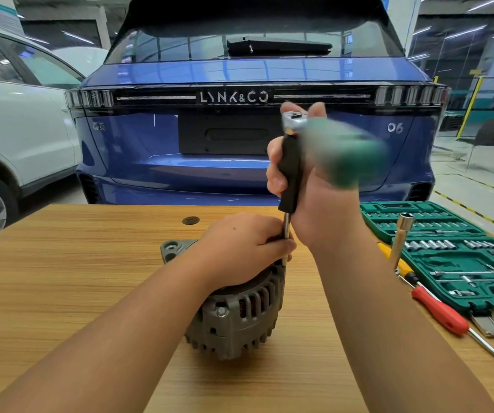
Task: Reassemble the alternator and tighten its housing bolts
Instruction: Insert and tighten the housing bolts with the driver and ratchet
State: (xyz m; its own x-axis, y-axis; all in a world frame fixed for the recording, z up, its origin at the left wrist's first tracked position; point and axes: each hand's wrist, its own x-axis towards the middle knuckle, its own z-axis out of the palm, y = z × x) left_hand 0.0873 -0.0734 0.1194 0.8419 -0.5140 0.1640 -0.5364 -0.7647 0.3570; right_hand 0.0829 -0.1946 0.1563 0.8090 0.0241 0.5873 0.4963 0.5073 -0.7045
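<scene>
alternator (239, 308) under left hand (239, 245), right hand (314, 186) above, around driver (290, 171)

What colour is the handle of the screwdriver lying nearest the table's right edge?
Red, on the long flat-blade screwdriver lying beside the green plastic socket case; head view shows it.

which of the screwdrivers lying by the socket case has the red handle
The red-handled screwdriver is the nearer one, its bare shaft pointing toward the table's near right edge. The other, yellow-handled, lies farther back beside the green socket case.

Bare wooden table (61, 278) left of alternator (239, 311); right side crowded by socket case (448, 257), screwdrivers (439, 311).
</scene>
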